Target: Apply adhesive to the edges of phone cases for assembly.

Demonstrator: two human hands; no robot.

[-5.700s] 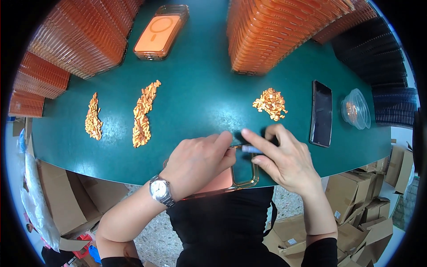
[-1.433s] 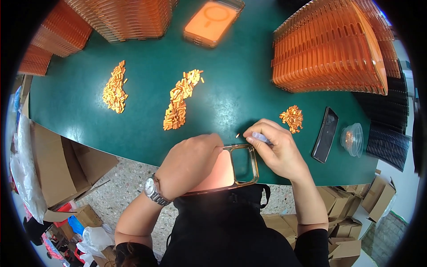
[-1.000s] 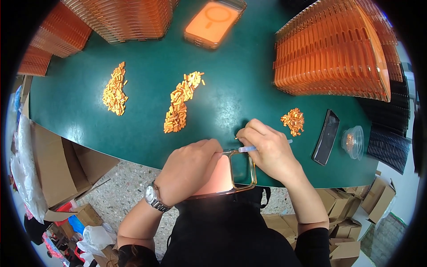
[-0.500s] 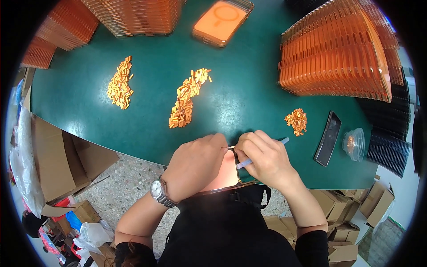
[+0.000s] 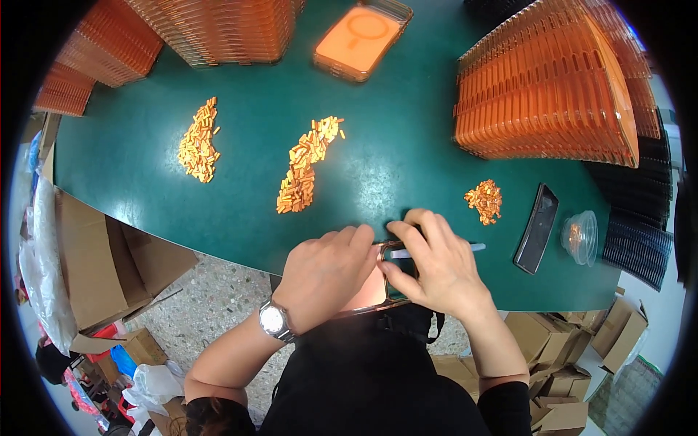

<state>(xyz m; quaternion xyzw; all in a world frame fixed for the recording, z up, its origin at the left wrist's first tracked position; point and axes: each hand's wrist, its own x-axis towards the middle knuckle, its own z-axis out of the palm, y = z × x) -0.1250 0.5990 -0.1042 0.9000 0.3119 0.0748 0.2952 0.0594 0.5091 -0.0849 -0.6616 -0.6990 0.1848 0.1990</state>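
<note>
Phone case (image 5: 373,293) pinched in left grip (image 5: 329,267), partly under right grip (image 5: 442,266), rod (image 5: 400,254) tucked inside

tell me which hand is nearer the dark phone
Right: the right hand is to the left of the dark phone; the left hand is farther left, past the right hand.

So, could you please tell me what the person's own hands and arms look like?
The left hand and right hand are ungloved. A silver-coloured watch with a round, pale dial sits on the left wrist; the right wrist is bare. The left sleeve and right sleeve are black and short, leaving the forearms uncovered.
</note>
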